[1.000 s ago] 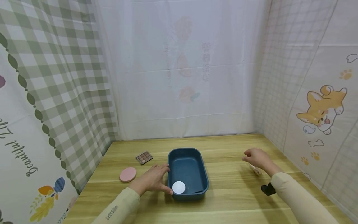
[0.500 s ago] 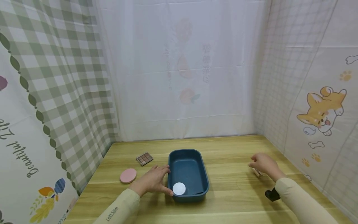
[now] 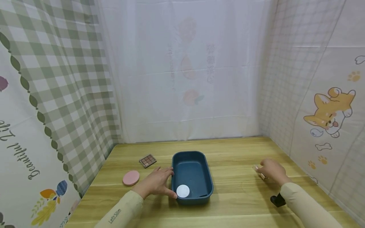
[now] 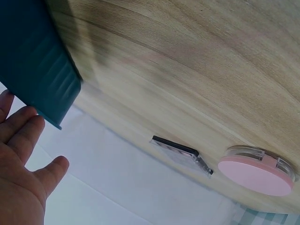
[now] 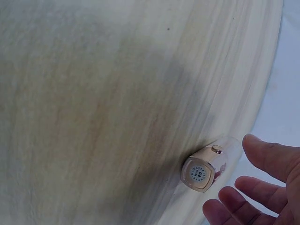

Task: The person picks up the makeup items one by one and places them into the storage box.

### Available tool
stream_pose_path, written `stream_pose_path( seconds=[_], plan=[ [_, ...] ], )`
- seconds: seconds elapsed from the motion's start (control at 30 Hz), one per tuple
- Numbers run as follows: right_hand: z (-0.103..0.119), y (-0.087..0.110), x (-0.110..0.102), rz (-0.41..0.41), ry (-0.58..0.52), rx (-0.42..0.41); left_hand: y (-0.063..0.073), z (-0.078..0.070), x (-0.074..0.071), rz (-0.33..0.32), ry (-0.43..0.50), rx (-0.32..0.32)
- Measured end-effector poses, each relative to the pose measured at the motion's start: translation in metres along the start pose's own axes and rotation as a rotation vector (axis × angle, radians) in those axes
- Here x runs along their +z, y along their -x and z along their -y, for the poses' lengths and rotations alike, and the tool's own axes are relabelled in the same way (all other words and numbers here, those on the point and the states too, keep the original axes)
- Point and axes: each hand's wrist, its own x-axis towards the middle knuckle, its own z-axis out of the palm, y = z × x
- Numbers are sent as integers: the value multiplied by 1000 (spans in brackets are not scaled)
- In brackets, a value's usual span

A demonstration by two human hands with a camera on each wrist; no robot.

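A dark blue rectangular bin stands mid-table, holding a round white disc and a thin dark item near its front wall. My left hand rests against the bin's left side, fingers extended to the rim and thumb at the front corner. Toward the right, my right hand is over a lipstick-like tube lying on the table, its end label reading 04. In the right wrist view, thumb and fingers are spread apart beside the tube's clear end.
Left of the bin lie a pink round compact and an eyeshadow palette. Curtains hang along the back, left and right of the wooden table. A black wrist piece hangs under the right forearm.
My right hand has moved right and slightly toward me, lowering over the tube, whose clear end now shows beyond the fingers. My left hand and the bin stay in place.
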Motion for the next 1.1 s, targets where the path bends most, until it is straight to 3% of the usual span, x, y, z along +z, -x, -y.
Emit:
stream_pose_path(
  seconds=[1.1],
  plan=[
    [-1,6,12,-37,-31,-17,-1,0,-1,12,-26,3]
  ],
)
